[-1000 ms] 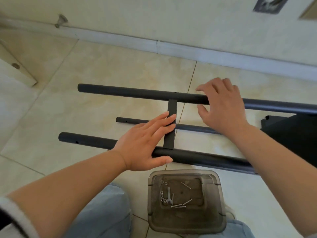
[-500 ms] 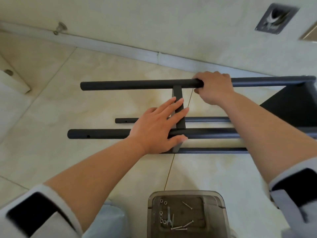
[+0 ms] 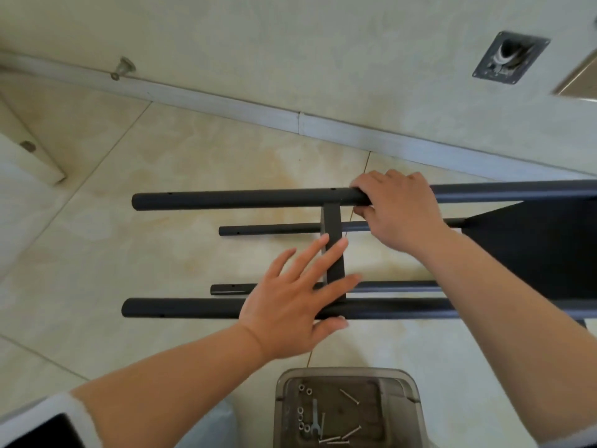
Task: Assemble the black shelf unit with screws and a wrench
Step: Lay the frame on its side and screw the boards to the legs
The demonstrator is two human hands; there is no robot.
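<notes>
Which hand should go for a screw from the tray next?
Probably the left hand: it lies open and flat on the near tube, nearer the tray of screws. The right hand is clamped on the far tube, steadying the frame.

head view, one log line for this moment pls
left hand: flat on near tube | right hand: gripping far tube | screws: in tray

Glossy beige floor tiles [image 3: 200,150], pale baseboard [image 3: 226,100], cream wall [image 3: 290,43], daylight
</notes>
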